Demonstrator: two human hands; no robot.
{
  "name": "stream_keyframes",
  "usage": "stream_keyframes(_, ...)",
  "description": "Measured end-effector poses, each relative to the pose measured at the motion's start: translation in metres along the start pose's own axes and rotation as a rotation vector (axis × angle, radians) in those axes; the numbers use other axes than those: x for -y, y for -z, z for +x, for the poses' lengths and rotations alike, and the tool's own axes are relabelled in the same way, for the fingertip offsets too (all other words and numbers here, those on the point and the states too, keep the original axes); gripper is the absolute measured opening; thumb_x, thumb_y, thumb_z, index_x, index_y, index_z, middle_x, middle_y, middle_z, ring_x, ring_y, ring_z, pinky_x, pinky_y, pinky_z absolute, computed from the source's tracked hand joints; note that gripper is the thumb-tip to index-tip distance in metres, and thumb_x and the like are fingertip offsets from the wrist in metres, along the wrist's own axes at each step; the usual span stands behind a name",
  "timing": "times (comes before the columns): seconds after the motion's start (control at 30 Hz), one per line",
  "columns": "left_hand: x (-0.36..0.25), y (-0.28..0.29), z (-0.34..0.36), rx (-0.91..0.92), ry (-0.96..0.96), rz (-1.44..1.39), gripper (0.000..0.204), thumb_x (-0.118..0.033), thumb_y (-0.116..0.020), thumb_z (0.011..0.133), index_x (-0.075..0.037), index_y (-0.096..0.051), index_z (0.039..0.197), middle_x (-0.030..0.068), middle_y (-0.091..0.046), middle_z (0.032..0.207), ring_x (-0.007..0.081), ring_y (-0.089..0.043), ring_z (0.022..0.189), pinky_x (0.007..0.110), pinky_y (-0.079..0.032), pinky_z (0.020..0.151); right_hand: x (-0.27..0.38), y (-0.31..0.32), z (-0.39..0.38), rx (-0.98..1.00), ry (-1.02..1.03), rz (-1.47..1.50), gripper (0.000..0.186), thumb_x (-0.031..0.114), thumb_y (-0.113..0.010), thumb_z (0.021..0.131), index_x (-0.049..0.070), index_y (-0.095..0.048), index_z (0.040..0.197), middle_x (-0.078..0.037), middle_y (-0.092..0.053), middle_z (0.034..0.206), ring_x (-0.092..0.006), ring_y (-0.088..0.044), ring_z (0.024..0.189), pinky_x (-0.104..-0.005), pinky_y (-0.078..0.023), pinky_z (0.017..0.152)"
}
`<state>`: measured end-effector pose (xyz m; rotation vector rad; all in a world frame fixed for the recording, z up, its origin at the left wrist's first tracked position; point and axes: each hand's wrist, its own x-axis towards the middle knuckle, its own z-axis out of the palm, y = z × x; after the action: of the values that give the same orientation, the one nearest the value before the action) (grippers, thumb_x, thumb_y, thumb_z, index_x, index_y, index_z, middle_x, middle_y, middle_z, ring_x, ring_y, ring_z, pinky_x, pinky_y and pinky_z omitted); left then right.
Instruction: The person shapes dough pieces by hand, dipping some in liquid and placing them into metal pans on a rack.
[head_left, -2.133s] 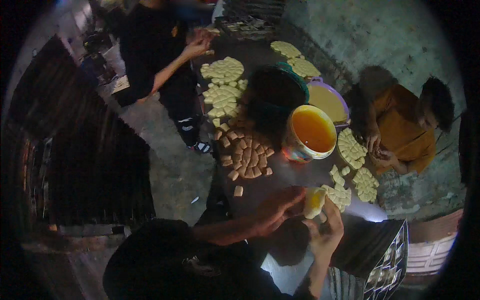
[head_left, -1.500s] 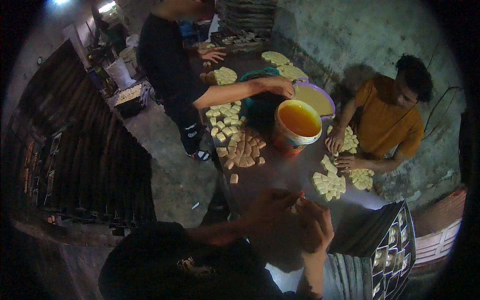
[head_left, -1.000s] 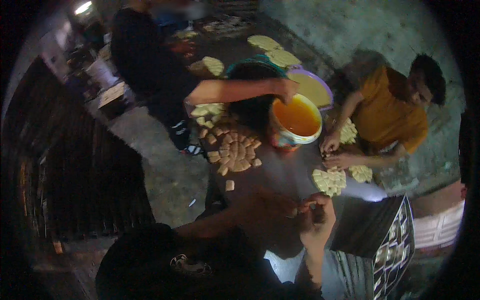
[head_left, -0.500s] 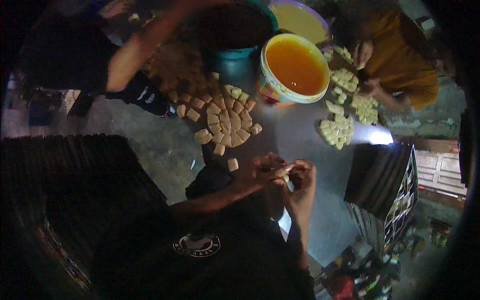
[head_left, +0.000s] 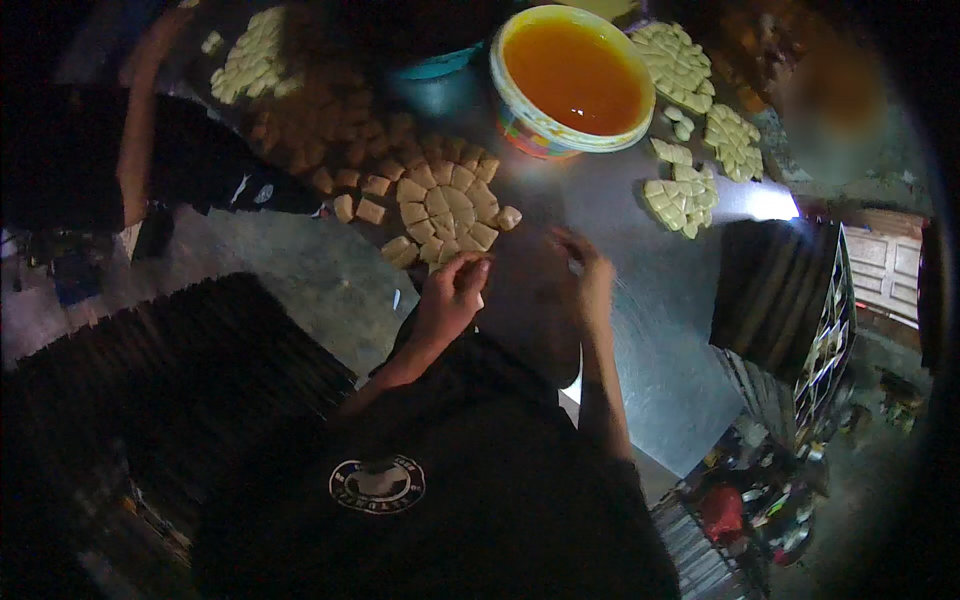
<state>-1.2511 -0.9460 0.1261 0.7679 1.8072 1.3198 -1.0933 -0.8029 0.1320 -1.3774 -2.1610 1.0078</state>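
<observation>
My left hand [head_left: 448,302] is at the near edge of a cluster of tan, dough-like pieces [head_left: 448,205]. Its fingers are curled together, and a small pale bit shows beside them; what they hold is too dim to name. To its right, above the dark part of the metal table, is my right hand [head_left: 592,285]. The fingers there bend toward the left and are blurred, with a tiny pale spot among them. A gap separates the two hands. One loose tan piece [head_left: 509,218] lies just beyond them.
A bucket of orange liquid [head_left: 575,75] stands beyond my hands, beside a teal tub [head_left: 440,68]. Pale yellow-green pieces [head_left: 683,200] lie in clusters on the right of the metal table [head_left: 660,370]. A co-worker's arm [head_left: 138,130] is at the far left. Dark corrugated sheets [head_left: 775,285] are right.
My hands were together around something small and pale; now they are apart. The left has moved left to the tan pieces. The view has shifted, and the co-worker's left-side arm has moved outward.
</observation>
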Motion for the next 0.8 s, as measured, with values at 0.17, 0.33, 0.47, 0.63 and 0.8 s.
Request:
stream_keyframes(0.17, 0.027, 0.0, -0.013, -0.063, -0.017, 0.266, 0.03, -0.03, -0.061, 0.095, 0.0, -0.066, 0.101, 0.0103, -0.067, 0.079, 0.0239, -0.066, 0.075, 0.036, -0.051, 0.071, -0.037, -0.14, 0.141, -0.222, 0.571, -0.007, 0.022, 0.017, -0.06, 0.083, -0.001, -0.065, 0.096, -0.019, -0.066, 0.095, -0.0378, -0.062, 0.088, -0.0447, -0.049, 0.082)
stream_keyframes(0.33, 0.018, -0.022, -0.041, -0.158, 0.003, 0.239, 0.032, -0.032, -0.062, 0.094, 0.0, -0.066, 0.1, 0.0086, -0.067, 0.081, 0.021, -0.063, 0.073, 0.034, -0.05, 0.071, 0.019, -0.132, 0.127, 0.107, -0.049, 0.51, 0.02, 0.009, -0.06, 0.088, 0.0, -0.055, 0.106, -0.019, -0.064, 0.11, -0.0312, -0.061, 0.099, -0.041, -0.05, 0.086)
stream_keyframes(0.47, 0.021, -0.049, -0.065, -0.14, 0.037, 0.151, 0.025, -0.026, -0.062, 0.096, -0.001, -0.066, 0.102, 0.0057, -0.067, 0.081, 0.0139, -0.059, 0.073, 0.03, -0.048, 0.069, -0.006, -0.087, 0.097, -0.417, 0.127, 0.836, 0.032, -0.005, -0.059, 0.086, -0.001, -0.056, 0.117, -0.013, -0.065, 0.103, -0.0219, -0.062, 0.1, -0.0342, -0.048, 0.09)
stream_keyframes(0.63, -0.028, -0.101, -0.092, -0.258, -0.199, 0.125, 0.019, -0.018, -0.061, 0.097, -0.001, -0.065, 0.107, 0.0061, -0.067, 0.091, 0.0101, -0.062, 0.084, 0.027, -0.049, 0.076, -0.03, 0.069, -0.016, -0.011, 0.187, 0.877, 0.027, 0.0, -0.064, 0.091, -0.003, -0.059, 0.117, -0.008, -0.063, 0.107, -0.0147, -0.061, 0.096, -0.0278, -0.048, 0.088)
stream_keyframes(0.8, -0.088, -0.15, -0.101, -0.12, -0.346, -0.28, 0.022, -0.015, -0.06, 0.097, -0.002, -0.062, 0.116, 0.0055, -0.063, 0.105, 0.0134, -0.062, 0.098, 0.027, -0.049, 0.086, -0.011, 0.15, -0.089, 0.119, 0.261, 0.817, 0.027, -0.015, -0.06, 0.083, -0.002, -0.062, 0.107, -0.008, -0.066, 0.103, -0.0153, -0.064, 0.096, -0.0284, -0.051, 0.086)
